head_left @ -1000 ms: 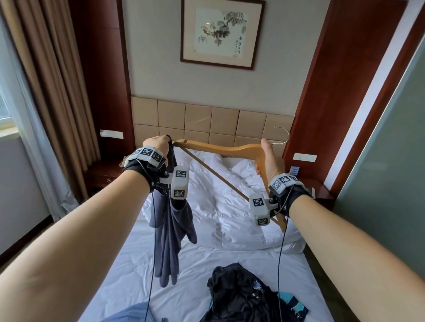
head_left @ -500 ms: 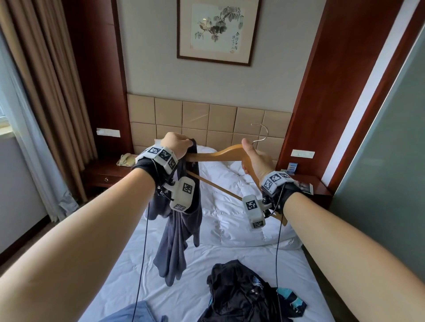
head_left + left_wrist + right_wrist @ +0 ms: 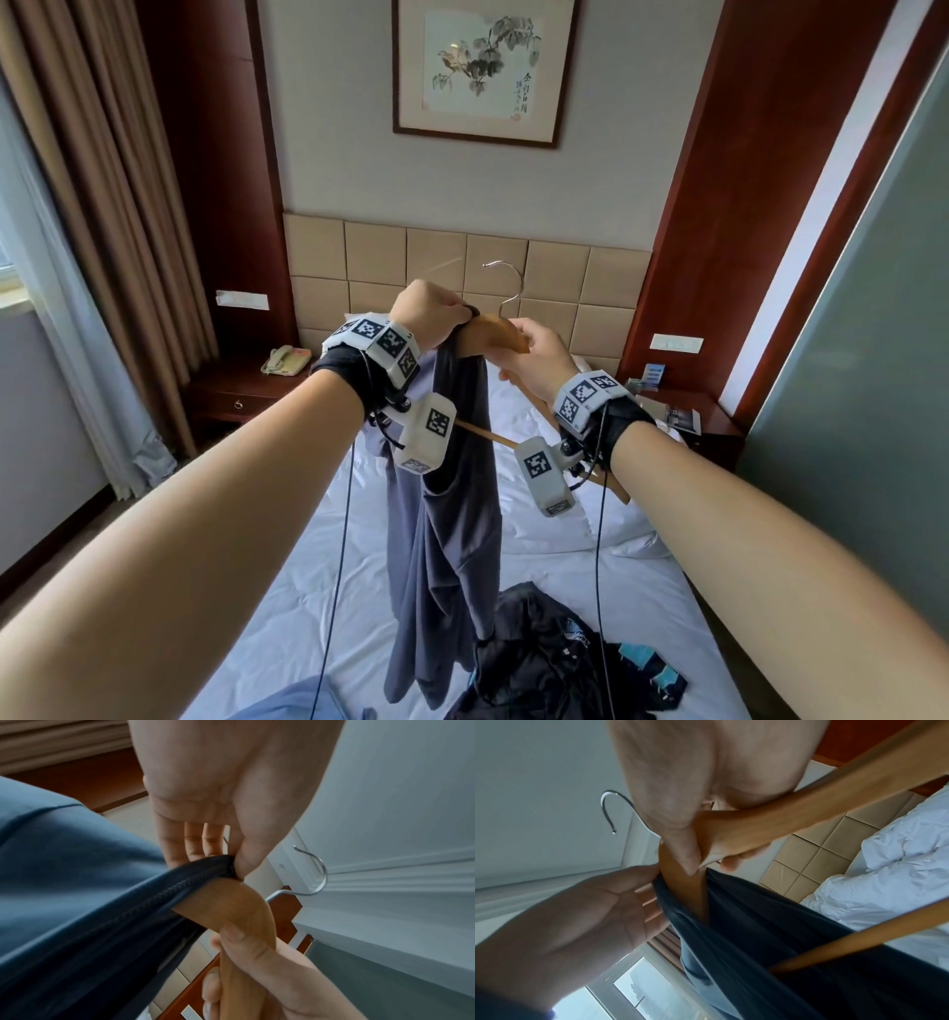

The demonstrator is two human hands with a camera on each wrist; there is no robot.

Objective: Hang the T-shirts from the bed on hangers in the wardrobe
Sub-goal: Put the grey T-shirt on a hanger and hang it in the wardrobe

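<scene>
A wooden hanger [image 3: 495, 334] with a metal hook [image 3: 508, 285] is held up over the bed. My right hand [image 3: 534, 354] grips its arm just right of the hook, thumb across the wood [image 3: 685, 850]. A grey-blue T-shirt [image 3: 447, 514] hangs from the hanger's left arm. My left hand [image 3: 431, 313] pinches the shirt's dark collar [image 3: 221, 866] and holds it up near the hanger's peak [image 3: 231, 902]. The left end of the hanger is hidden inside the shirt. A black T-shirt [image 3: 539, 663] lies crumpled on the bed [image 3: 287, 616].
A blue garment [image 3: 287, 704] lies at the bed's near edge and a teal-striped item [image 3: 652, 673] beside the black shirt. Pillows [image 3: 544, 488] sit at the headboard. Nightstands flank the bed, the left with a phone [image 3: 285, 360]. Curtains [image 3: 102, 257] hang at left.
My left hand has pulled the shirt's collar rightward along the hanger to near the hook. Both hands have risen and come close together, and the hanger has turned more end-on.
</scene>
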